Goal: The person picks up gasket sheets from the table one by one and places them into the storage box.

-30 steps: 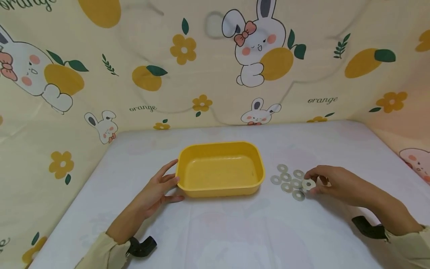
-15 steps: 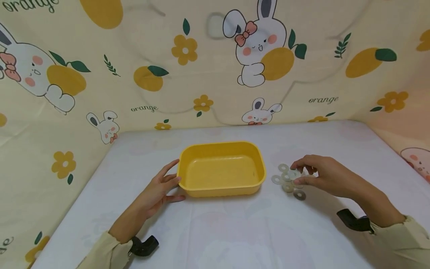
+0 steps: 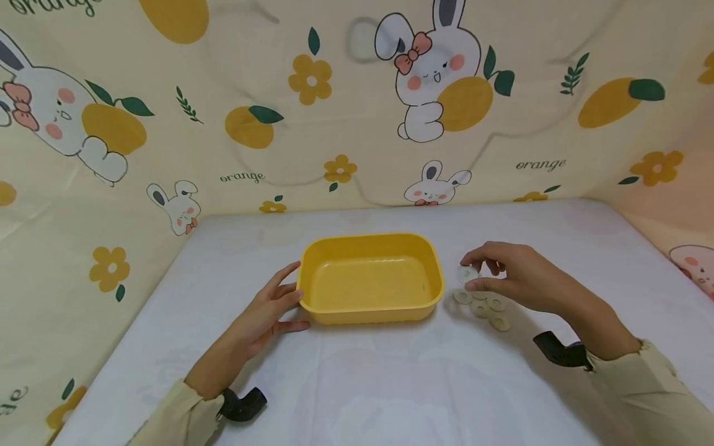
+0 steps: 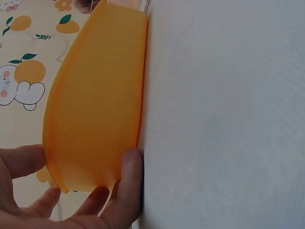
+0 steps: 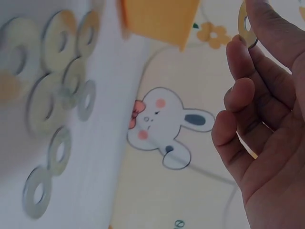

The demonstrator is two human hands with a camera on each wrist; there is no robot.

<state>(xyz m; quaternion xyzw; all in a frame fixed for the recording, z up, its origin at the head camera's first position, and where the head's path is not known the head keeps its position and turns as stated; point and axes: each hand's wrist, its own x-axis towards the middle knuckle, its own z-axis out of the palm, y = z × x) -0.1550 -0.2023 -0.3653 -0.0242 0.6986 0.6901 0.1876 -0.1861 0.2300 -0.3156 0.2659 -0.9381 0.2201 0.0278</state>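
White table [image 3: 368, 384]: its back edge runs level across the middle of the frame, and its sides slant outward toward the lower corners.
Printed cloth [image 3: 234, 68]: rises behind the table and along both sides; cream, with rabbits, oranges and yellow flowers.
Yellow tray [image 3: 370, 282]: at the centre of the frame, well inside the table's edges; broad room in front of it, down to the bottom of the frame, and a narrower strip behind.
Gap on the tray's right: slim, the nearest washer lying just beside the wall.
Count: one tray, two hands, one held washer, and about eight loose washers [image 5: 35, 102] in the right wrist view, some too blurred to be sure.
Tray's look: rounded corners, smooth rim, low walls, shiny floor, nothing inside.
Washers' look: thin, flat, pale metallic rings with a round hole; the loose ones lie close together right of centre, some touching or overlapping.
Left hand [image 3: 271, 310]: fingers spread wide, resting against the tray's left end, thumb low by the front corner.
Right hand [image 3: 513, 279]: narrow, pinching the held washer [image 3: 461, 273] between thumb and fingertips, raised above the table near the tray's right rim.
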